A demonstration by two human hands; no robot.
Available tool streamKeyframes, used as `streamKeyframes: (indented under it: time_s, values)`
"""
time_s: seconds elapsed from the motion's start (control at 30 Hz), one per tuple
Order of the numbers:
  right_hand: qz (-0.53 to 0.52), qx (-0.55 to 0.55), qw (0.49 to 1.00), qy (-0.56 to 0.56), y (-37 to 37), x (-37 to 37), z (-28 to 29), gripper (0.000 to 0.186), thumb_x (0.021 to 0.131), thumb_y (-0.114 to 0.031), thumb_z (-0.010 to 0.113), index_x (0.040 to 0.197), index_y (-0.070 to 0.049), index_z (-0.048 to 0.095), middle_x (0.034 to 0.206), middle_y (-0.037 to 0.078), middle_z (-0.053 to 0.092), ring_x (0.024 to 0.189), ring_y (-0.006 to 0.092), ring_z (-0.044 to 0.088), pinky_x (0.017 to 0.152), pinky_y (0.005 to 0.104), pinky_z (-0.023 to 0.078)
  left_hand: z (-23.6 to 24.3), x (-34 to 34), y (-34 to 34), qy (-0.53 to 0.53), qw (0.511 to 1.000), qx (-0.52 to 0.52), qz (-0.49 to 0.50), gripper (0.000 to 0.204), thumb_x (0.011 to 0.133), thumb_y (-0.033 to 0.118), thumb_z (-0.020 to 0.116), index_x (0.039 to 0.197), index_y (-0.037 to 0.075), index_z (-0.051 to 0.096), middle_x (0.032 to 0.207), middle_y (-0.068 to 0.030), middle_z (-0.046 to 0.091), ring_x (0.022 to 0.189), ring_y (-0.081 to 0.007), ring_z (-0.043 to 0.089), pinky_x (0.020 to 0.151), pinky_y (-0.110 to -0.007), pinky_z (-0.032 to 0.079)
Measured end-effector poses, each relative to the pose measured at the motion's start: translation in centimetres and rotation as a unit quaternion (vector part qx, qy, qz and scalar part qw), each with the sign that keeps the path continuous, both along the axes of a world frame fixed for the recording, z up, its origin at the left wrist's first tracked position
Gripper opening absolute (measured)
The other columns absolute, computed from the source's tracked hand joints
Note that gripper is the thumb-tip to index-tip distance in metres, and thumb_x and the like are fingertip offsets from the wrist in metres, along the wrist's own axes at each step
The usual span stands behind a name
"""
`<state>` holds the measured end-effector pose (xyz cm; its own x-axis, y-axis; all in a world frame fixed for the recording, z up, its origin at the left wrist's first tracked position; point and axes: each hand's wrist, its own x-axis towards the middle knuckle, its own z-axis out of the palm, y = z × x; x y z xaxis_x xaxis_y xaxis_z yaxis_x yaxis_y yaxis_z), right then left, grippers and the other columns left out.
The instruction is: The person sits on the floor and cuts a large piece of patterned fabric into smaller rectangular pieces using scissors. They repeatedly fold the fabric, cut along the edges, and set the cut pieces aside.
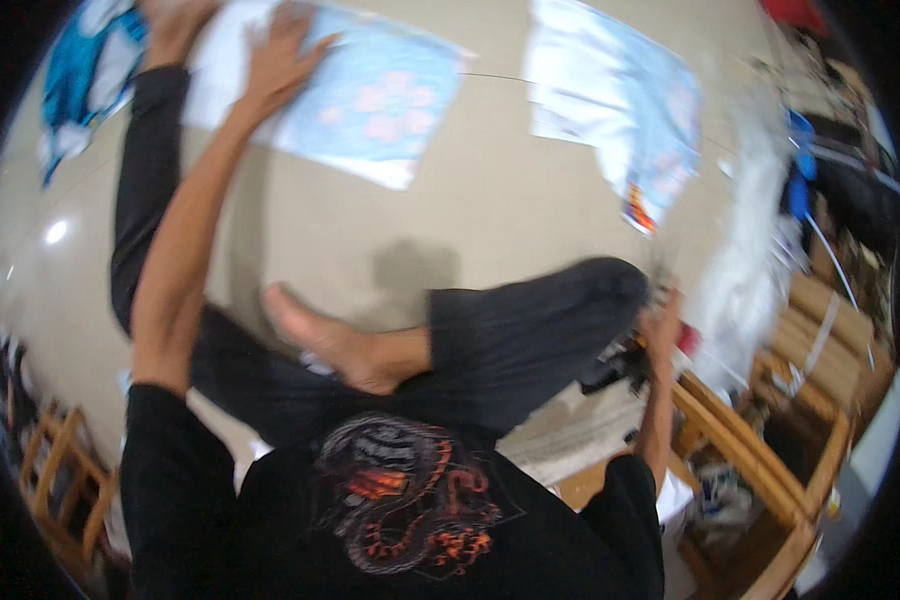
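My left hand lies flat, fingers spread, on a sheet of light blue cloth with a pink flower print and white edges, spread on the floor. My left foot rests at the white part of this cloth, near its far left. Down at the right, beside my bent right knee, is my right hand. It is smeared by motion, and a thin greyish blur shows at its fingertips. Whether it grips anything I cannot make out. Farther off to the right lies a second light blue printed cloth, with an orange-red patch at its near corner.
A teal and white cloth lies at the far left. Crumpled clear plastic runs along the right, next to cardboard and a wooden frame. Dark items sit by my right hand. Another wooden frame stands left.
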<state>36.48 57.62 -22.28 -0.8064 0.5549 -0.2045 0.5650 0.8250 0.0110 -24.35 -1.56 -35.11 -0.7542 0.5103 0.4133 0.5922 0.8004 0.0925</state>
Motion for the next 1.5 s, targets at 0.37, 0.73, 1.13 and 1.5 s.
streamKeyframes:
  time_s: [0.37, 0.73, 1.13, 1.5]
  values:
    - [-0.159, -0.73, 0.585, 0.317, -22.9, -15.2, 9.6, 0.065, 0.105, -0.032, 0.059, 0.162, -0.012, 0.037, 0.145, 0.018, 0.056, 0.108, 0.0226, 0.06, 0.089, 0.0392, 0.052, 5.4, -3.9, 0.9, -0.15, 0.98, -0.029, -0.13, 0.085, 0.105, 0.065, 0.038, 0.162, 0.003, 0.032, 0.169, -0.0268, 0.024, 0.159, -0.0422, 0.018, 0.129, -0.058, 0.01]
    - [-0.276, -0.819, 0.491, 0.109, -40.6, -20.4, 1.4, 0.073, 0.101, -0.025, 0.069, 0.163, -0.008, 0.034, 0.136, 0.014, 0.062, 0.096, 0.0159, 0.066, 0.075, 0.0296, 0.057, 13.3, 23.0, -3.2, -0.508, 0.656, 0.521, 0.199, 0.045, 0.107, 0.044, 0.057, 0.118, 0.003, 0.072, 0.086, -0.0025, 0.065, 0.071, -0.0129, 0.057, 0.066, -0.028, 0.045]
    - [-0.184, -0.815, 0.541, 0.097, -40.5, -24.6, -1.8, 0.057, 0.098, -0.009, 0.072, 0.152, -0.006, 0.053, 0.127, 0.016, 0.069, 0.068, 0.0099, 0.056, 0.052, 0.0217, 0.044, 9.7, 25.5, 0.3, -0.604, 0.342, 0.678, 0.243, 0.031, 0.1, 0.034, 0.072, 0.097, 0.004, 0.069, 0.068, 0.0039, 0.055, 0.048, -0.0021, 0.037, 0.044, -0.02, 0.025]
    - [-0.16, -0.802, 0.568, 0.091, -39.7, -24.9, -2.3, 0.054, 0.096, -0.004, 0.071, 0.148, -0.006, 0.058, 0.122, 0.016, 0.07, 0.062, 0.0079, 0.054, 0.046, 0.0183, 0.039, 10.0, 25.1, 1.6, -0.578, 0.398, 0.65, 0.293, 0.023, 0.094, 0.024, 0.078, 0.088, 0.005, 0.067, 0.06, 0.0075, 0.049, 0.045, -0.0003, 0.032, 0.041, -0.021, 0.019]
